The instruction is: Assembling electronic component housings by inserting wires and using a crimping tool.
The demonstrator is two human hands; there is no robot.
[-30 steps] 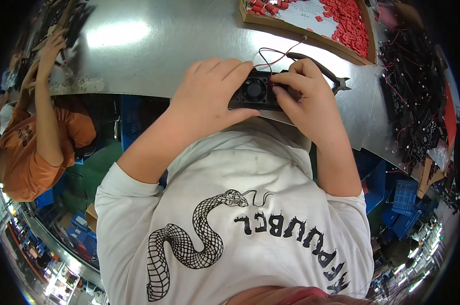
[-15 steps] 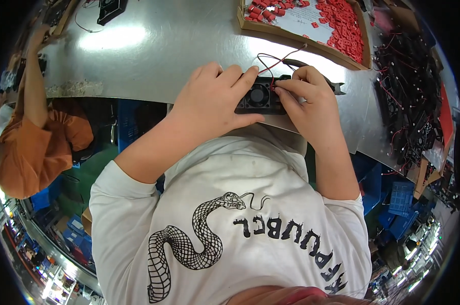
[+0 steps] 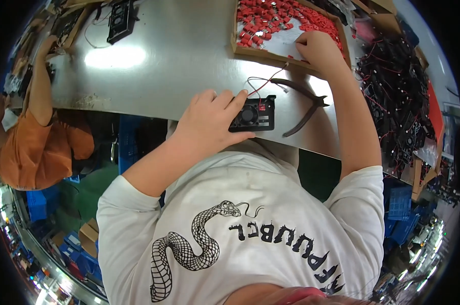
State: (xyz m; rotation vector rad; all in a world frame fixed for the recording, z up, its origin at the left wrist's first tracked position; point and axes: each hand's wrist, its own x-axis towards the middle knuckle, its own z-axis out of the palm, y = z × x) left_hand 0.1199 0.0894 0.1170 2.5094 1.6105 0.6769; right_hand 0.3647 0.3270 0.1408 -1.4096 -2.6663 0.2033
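My left hand [image 3: 209,117] grips a black fan unit [image 3: 264,121] at the near edge of the metal table, with fingers over its left end and the thumb along the near side. A small red piece [image 3: 262,107] sits on the unit beside its round fan. Red and black wires [image 3: 270,79] run from it to a small white plug. Over a shallow cardboard tray [image 3: 270,55] of small red parts [image 3: 258,25], my right hand [image 3: 319,51] is closed, fingertips down at the tray's paper lining. What those fingers hold, if anything, is hidden.
Dark-handled cutting pliers [image 3: 319,101] lie spread on the table right of the fan unit. A heap of black wired units [image 3: 393,101] covers the right side. Another black unit [image 3: 120,21] lies at the far left. A person in an orange top [image 3: 34,152] works on the left.
My right hand has left the fan unit and moved up and right to the tray of red parts. The unit has shifted slightly nearer and left, still under my left hand.
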